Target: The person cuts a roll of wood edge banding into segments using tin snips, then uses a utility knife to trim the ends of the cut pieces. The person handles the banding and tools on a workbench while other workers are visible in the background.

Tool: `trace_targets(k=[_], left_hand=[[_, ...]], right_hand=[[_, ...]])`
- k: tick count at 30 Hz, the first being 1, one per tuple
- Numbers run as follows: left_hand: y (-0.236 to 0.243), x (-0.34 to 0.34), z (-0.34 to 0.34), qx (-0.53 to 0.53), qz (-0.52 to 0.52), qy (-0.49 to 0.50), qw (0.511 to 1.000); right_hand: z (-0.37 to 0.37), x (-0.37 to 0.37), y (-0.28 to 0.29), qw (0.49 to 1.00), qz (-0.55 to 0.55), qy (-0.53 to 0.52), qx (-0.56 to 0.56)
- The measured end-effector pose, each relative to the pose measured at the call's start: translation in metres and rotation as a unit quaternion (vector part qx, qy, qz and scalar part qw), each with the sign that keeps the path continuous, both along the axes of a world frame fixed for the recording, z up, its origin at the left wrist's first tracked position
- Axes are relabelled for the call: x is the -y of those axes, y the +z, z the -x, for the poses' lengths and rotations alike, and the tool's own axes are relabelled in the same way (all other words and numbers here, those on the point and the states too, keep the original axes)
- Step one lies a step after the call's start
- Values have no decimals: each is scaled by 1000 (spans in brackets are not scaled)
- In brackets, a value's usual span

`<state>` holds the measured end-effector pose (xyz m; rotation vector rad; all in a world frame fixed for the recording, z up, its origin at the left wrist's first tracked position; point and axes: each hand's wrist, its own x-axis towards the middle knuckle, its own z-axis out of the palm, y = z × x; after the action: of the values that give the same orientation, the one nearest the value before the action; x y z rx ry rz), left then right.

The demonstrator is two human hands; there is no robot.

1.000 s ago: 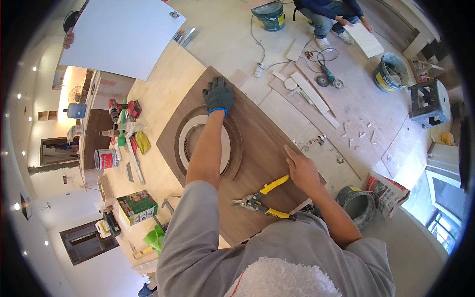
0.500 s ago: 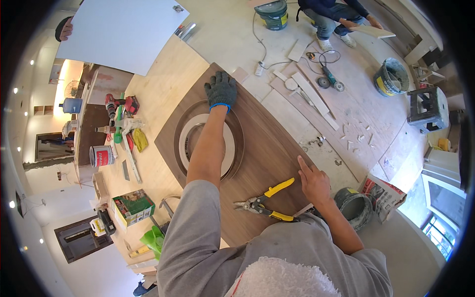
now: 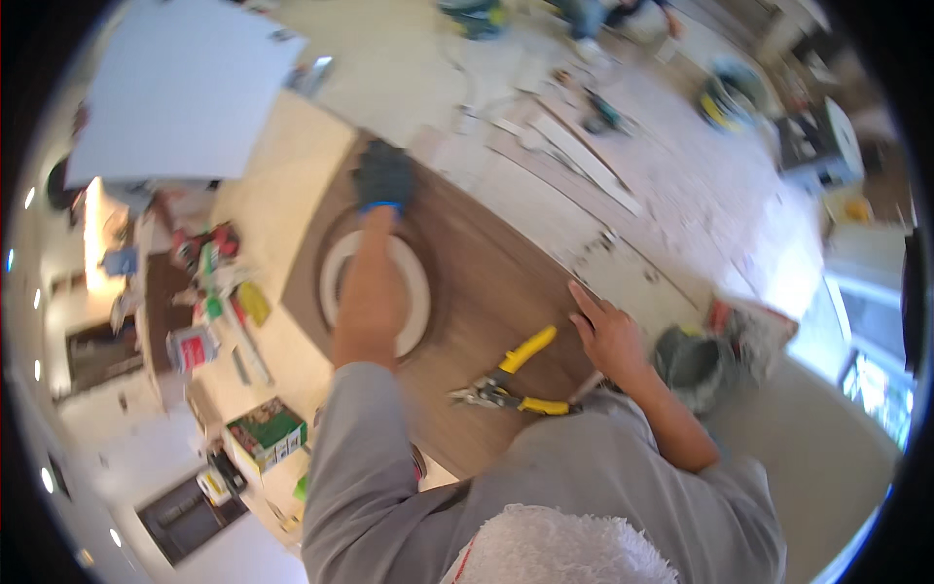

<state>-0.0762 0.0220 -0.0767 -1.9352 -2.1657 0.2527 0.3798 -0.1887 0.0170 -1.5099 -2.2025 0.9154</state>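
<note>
My left hand [image 3: 382, 178], in a dark glove with a blue cuff, rests with fingers spread near the far corner of a brown wood-grain board [image 3: 482, 255]. My forearm crosses a pale ring [image 3: 415, 297] lying inside a darker circular shape on that board. My right hand [image 3: 603, 336], bare, lies at the board's right edge with index finger stretched out and the others loosely bent, holding nothing. Yellow-handled snips [image 3: 505, 386] lie open on the board, left of my right hand. The picture is blurred by motion.
Pale workbench [image 3: 258, 204] with drill [image 3: 212, 241], can [image 3: 193, 347], green box [image 3: 265, 436]. A white panel [image 3: 180, 88] stands upper left. On the floor are buckets [image 3: 730, 97], grinder [image 3: 605, 114], offcuts [image 3: 569, 146], grey stool [image 3: 817, 141]. Another person [image 3: 589, 24] is at the top.
The view has swung and blurred, shifting most things leftward in the picture. The white panel sits farther down-left. Both my hands stay on the board.
</note>
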Motion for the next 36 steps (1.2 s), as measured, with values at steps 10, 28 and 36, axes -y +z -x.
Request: trace_targets(k=[10, 28, 36], left_hand=[[43, -16, 8, 186, 157, 21, 970], [32, -18, 21, 182, 157, 33, 970], [32, -20, 23, 182, 153, 28, 971]], right_hand=[[-49, 24, -7, 947, 171, -227, -148], [-57, 37, -40, 880, 245, -358, -193], [-54, 36, -33, 838, 314, -371, -249]])
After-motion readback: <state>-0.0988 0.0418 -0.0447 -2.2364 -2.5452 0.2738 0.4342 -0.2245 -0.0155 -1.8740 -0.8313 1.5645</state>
